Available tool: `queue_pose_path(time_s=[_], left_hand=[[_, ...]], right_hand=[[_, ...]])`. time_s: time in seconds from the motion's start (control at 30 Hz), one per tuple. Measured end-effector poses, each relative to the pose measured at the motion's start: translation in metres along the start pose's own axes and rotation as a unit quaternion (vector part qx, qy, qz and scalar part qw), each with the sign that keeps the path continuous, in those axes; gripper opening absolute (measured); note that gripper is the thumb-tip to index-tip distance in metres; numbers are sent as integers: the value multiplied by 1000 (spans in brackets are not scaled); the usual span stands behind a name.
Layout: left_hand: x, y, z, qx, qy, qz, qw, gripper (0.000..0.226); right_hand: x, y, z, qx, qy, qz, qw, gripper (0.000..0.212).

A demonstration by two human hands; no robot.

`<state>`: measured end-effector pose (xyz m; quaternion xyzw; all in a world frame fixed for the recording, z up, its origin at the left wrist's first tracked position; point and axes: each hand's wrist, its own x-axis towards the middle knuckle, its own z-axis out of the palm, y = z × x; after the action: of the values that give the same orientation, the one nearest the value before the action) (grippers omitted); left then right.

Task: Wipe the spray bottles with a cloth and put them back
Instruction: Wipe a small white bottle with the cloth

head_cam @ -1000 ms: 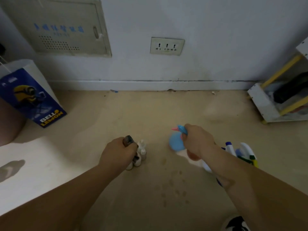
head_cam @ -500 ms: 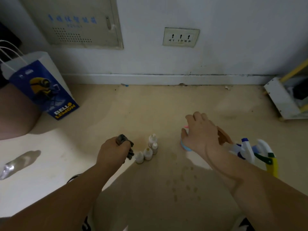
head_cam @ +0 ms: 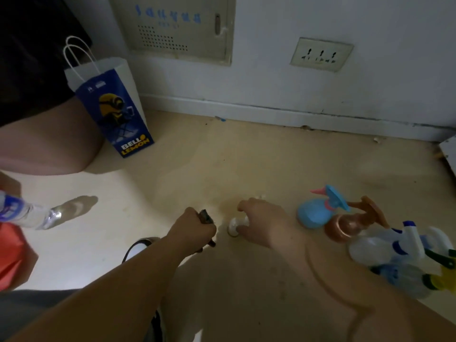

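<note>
My left hand (head_cam: 191, 227) grips a dark grey cloth (head_cam: 206, 217) low over the floor. My right hand (head_cam: 265, 222) reaches over the small white bottles (head_cam: 234, 225), its fingers curled round one of them; the others are hidden under the hand. To the right stand a round blue spray bottle (head_cam: 312, 214) with a pink nozzle and a copper-brown spray bottle (head_cam: 341, 227). Further right sit a clear bottle with a white and blue trigger (head_cam: 394, 245) and another with a green and yellow trigger (head_cam: 419, 280).
A blue and white paper bag (head_cam: 111, 107) stands at the wall on the left. Another person's leg (head_cam: 44, 146) and a clear plastic bottle (head_cam: 27, 213) are at the far left. A white shelf corner (head_cam: 450, 151) shows at the right edge.
My right hand left the blue spray bottle standing on the floor and moved left onto the small white bottles. The view swung left. My left hand keeps hold of the cloth.
</note>
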<state>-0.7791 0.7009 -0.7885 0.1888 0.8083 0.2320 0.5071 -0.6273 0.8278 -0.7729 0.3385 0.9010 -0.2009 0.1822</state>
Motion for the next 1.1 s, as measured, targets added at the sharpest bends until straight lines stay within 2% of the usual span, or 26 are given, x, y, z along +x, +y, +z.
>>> queue_pose_path(time_s=[0.23, 0.33, 0.5, 0.6, 0.7, 0.8, 0.93, 1.1], left_hand=[[11, -1, -2, -7, -13, 7, 1000, 37], [12, 1, -1, -6, -7, 6, 1000, 28], [14, 0, -3, 9, 6, 6, 1000, 27], [11, 0, -4, 22, 12, 1, 1000, 28], [9, 3, -5, 24, 12, 6, 1000, 36], [6, 5, -6, 19, 10, 12, 1000, 40], [-1, 9, -10, 2, 14, 23, 1000, 41], [-21, 19, -23, -65, 48, 34, 996, 33]], right_hand=[[28, -22, 19, -152, 30, -39, 987, 27], [36, -20, 24, -189, 29, -53, 980, 20], [40, -15, 29, -237, 31, -106, 965, 13], [40, -14, 31, -256, 29, -100, 961, 4], [37, -14, 26, -268, 41, -110, 956, 12], [32, -14, 20, -278, 20, -106, 955, 22], [25, -16, 19, -251, 28, -89, 964, 32], [3, -23, -11, -75, 75, -32, 994, 40]])
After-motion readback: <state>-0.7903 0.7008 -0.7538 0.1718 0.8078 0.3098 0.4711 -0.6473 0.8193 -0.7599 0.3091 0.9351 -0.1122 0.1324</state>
